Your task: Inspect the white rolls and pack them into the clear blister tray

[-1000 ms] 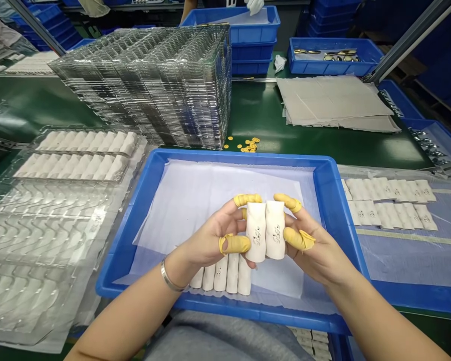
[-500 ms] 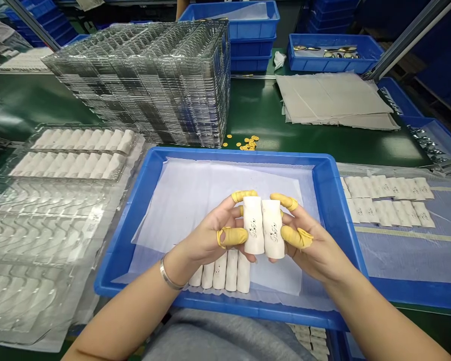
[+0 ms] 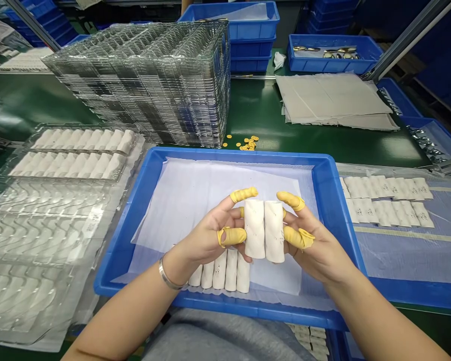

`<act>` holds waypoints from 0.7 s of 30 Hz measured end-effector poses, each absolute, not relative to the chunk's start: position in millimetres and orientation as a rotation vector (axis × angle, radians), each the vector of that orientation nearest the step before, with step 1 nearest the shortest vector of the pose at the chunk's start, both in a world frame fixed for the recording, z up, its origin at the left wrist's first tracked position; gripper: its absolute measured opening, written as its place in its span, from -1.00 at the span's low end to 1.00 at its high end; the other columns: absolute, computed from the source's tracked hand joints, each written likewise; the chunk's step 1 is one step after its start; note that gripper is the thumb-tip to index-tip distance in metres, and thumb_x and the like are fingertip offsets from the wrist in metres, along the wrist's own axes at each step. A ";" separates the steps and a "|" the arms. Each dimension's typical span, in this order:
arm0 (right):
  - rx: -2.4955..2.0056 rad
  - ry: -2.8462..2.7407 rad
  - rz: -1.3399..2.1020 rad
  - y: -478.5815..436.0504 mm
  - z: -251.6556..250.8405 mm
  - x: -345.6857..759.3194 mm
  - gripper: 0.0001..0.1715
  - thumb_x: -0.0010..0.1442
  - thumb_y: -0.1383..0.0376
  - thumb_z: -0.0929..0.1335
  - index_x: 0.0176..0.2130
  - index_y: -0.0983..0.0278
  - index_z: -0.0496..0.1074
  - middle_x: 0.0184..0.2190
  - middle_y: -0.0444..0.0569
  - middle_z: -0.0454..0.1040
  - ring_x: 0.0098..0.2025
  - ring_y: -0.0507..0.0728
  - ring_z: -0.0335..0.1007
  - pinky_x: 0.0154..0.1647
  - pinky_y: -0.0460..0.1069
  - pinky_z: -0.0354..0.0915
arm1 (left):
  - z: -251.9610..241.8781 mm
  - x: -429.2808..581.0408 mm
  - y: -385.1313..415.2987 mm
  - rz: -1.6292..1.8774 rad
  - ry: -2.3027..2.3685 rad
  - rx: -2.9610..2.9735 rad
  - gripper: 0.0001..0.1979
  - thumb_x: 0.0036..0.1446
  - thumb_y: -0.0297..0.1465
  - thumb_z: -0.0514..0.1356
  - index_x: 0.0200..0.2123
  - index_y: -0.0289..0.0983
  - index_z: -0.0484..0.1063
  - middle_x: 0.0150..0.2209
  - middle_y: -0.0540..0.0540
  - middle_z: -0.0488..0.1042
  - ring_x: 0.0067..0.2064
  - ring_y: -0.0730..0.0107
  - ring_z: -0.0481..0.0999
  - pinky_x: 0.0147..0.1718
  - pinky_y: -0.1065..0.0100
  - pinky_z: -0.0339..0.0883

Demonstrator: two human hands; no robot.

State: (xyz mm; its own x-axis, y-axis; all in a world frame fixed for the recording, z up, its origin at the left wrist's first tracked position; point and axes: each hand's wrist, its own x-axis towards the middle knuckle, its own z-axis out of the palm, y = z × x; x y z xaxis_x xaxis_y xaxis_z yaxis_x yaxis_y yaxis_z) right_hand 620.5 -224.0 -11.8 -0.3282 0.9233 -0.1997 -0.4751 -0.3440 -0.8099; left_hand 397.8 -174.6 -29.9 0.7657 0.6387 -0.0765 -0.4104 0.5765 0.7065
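Note:
Two white cylindrical pieces stand side by side between my hands, above a blue tray lined with white paper. My left hand is closed on the left white cylinder, its thumb at the side and its index finger lifted off near the top. My right hand grips the right white cylinder the same way. Both hands wear yellow finger cots. Faint dark marks show on the right cylinder. Several more white cylinders lie in a row at the tray's near side, partly behind my left hand.
Left is a clear plastic blister tray holding rows of white pieces. Behind it rises a tall stack of clear trays. Yellow finger cots lie on the green table. Marked white cylinders sit right; grey sheets lie farther back.
The two cylinders have turned in my fingers, so their dark script has moved out of clear view. Both index fingers have lifted slightly away from the tops.

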 end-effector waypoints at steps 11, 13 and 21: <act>-0.862 -0.953 1.744 -226.2 -15.5 619.4 -0.37 0.30 0.08 0.58 0.27 -0.16 0.43 0.06 -0.03 0.52 -0.16 0.13 0.51 -0.21 0.00 0.48 | -31.5 400.1 -177.1 0.705 0.323 0.802 -0.40 0.21 -0.36 0.43 0.29 0.02 0.40 -0.08 -0.05 0.50 -0.31 0.48 0.56 -0.41 0.46 0.59; -0.881 -0.963 1.735 -226.5 -16.4 618.7 -0.36 0.29 0.10 0.59 0.26 -0.14 0.43 0.07 -0.02 0.51 -0.08 0.17 0.52 -0.19 0.00 0.48 | -31.0 401.0 -178.0 0.719 0.310 0.800 -0.41 0.22 -0.38 0.43 0.28 0.02 0.42 -0.16 -0.02 0.49 -0.32 0.48 0.55 -0.42 0.49 0.57; -0.865 -0.871 1.809 -226.3 -13.9 618.9 -0.37 0.26 0.10 0.60 0.24 -0.16 0.45 0.03 -0.06 0.51 -0.30 0.07 0.47 -0.32 -0.04 0.48 | -31.8 398.1 -176.4 0.696 0.325 0.756 -0.34 0.21 -0.36 0.43 0.32 0.04 0.34 -0.10 -0.03 0.55 -0.30 0.46 0.58 -0.40 0.51 0.53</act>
State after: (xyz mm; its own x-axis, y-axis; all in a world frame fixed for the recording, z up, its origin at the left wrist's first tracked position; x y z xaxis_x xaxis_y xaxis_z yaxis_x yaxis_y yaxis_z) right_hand 618.9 -226.3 -13.9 -0.3307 0.9242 -0.1909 -0.4271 -0.3270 -0.8430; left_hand 398.1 -176.4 -31.8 0.7323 0.6805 -0.0272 -0.4573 0.5210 0.7207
